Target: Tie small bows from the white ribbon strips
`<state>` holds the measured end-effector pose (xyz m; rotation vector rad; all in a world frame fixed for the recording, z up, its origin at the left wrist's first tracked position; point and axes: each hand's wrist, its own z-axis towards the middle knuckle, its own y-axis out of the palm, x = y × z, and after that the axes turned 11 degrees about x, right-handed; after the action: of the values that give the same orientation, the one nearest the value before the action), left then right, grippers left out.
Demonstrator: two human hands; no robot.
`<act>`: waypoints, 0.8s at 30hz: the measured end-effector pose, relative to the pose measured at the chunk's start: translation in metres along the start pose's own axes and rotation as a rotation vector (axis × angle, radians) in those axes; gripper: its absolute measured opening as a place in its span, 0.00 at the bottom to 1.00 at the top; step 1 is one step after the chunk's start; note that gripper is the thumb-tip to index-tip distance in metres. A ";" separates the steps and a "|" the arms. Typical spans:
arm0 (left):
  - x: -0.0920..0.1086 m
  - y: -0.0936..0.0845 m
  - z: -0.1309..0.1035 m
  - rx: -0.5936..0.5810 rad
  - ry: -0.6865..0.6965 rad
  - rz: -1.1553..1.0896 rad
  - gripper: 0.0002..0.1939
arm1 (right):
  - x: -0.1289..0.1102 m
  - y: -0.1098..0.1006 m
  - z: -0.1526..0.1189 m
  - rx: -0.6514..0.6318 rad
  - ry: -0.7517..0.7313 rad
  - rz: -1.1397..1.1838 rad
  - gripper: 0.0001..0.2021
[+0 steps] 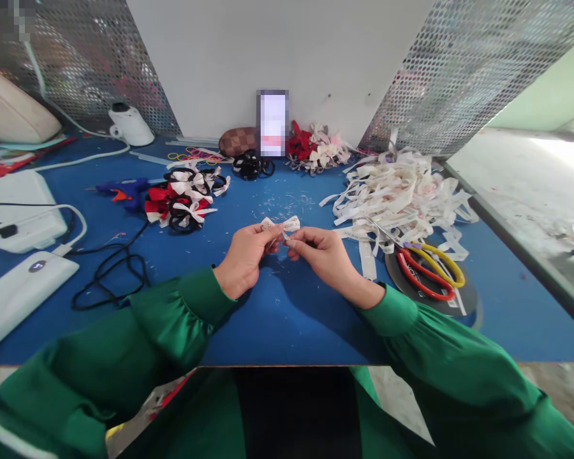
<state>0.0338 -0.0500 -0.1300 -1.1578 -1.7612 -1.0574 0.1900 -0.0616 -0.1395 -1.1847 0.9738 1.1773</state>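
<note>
Over the middle of the blue table, both hands meet at a small white ribbon bow point(291, 224) with dark printed lettering. My left hand point(249, 252) is closed, pinching the bow between thumb and fingers, and one loop sticks up above the fingertips. My right hand point(323, 255) is closed too, its thumb and forefinger pinching the ribbon at the bow's lower right. The bow's centre is mostly hidden by the fingertips. To the right lies a tangled heap of pale ribbon strips point(397, 197), with scissors point(430, 271) with red and yellow handles in front of it.
Finished-looking bows on black hair ties point(186, 197) lie left, beside a blue glue gun point(129, 191) and a black cable point(112, 274). A phone point(272, 124) leans on the back wall near red and white bows point(316, 150). A white power bank point(26, 299) sits far left.
</note>
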 end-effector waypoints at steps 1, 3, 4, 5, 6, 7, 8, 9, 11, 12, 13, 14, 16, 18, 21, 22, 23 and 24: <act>0.000 -0.001 0.001 0.006 0.027 0.013 0.14 | 0.000 0.000 0.000 0.000 0.022 0.003 0.13; 0.001 -0.002 0.002 0.006 0.110 0.054 0.13 | 0.000 -0.002 0.002 0.024 0.040 0.001 0.16; 0.001 -0.003 0.002 -0.002 0.151 0.081 0.13 | 0.000 -0.003 0.003 0.050 0.041 0.013 0.17; 0.001 -0.003 0.001 -0.015 0.182 0.109 0.13 | 0.000 -0.004 0.004 0.079 0.043 0.040 0.18; 0.000 -0.004 0.001 -0.027 0.199 0.137 0.14 | -0.001 -0.006 0.005 0.106 0.052 0.079 0.18; 0.000 -0.004 0.000 -0.038 0.201 0.165 0.14 | -0.001 -0.007 0.006 0.126 0.068 0.120 0.17; -0.001 -0.004 0.000 -0.049 0.189 0.188 0.14 | -0.001 -0.007 0.007 0.139 0.090 0.153 0.15; -0.001 -0.004 -0.001 -0.061 0.170 0.205 0.14 | -0.001 -0.008 0.008 0.149 0.115 0.174 0.13; -0.001 -0.003 -0.001 -0.093 0.118 0.205 0.16 | -0.001 -0.008 0.009 0.167 0.162 0.205 0.10; -0.001 -0.003 -0.002 -0.108 0.088 0.183 0.18 | -0.001 -0.008 0.009 0.179 0.182 0.226 0.09; -0.001 -0.003 -0.002 -0.122 0.056 0.148 0.20 | -0.001 -0.008 0.010 0.197 0.196 0.251 0.08; 0.000 -0.003 -0.002 -0.136 0.027 0.112 0.23 | -0.001 -0.008 0.010 0.215 0.204 0.274 0.07; 0.001 -0.003 -0.003 -0.176 -0.013 0.074 0.26 | -0.001 -0.008 0.011 0.244 0.197 0.298 0.06; 0.001 -0.003 -0.003 -0.204 -0.007 0.089 0.24 | -0.001 -0.008 0.011 0.256 0.162 0.279 0.05; -0.002 -0.004 -0.003 -0.186 0.043 0.118 0.19 | 0.000 -0.006 0.009 0.237 0.105 0.226 0.05; -0.002 -0.004 -0.003 -0.175 0.053 0.122 0.18 | 0.001 -0.006 0.009 0.226 0.095 0.213 0.05; -0.003 -0.004 -0.003 -0.167 0.057 0.126 0.17 | 0.001 -0.005 0.008 0.218 0.087 0.207 0.05; -0.003 -0.004 -0.003 -0.160 0.059 0.133 0.16 | 0.002 -0.005 0.008 0.212 0.083 0.203 0.05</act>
<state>0.0315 -0.0548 -0.1328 -1.3092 -1.5537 -1.1565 0.1949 -0.0537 -0.1390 -0.9884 1.2731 1.1573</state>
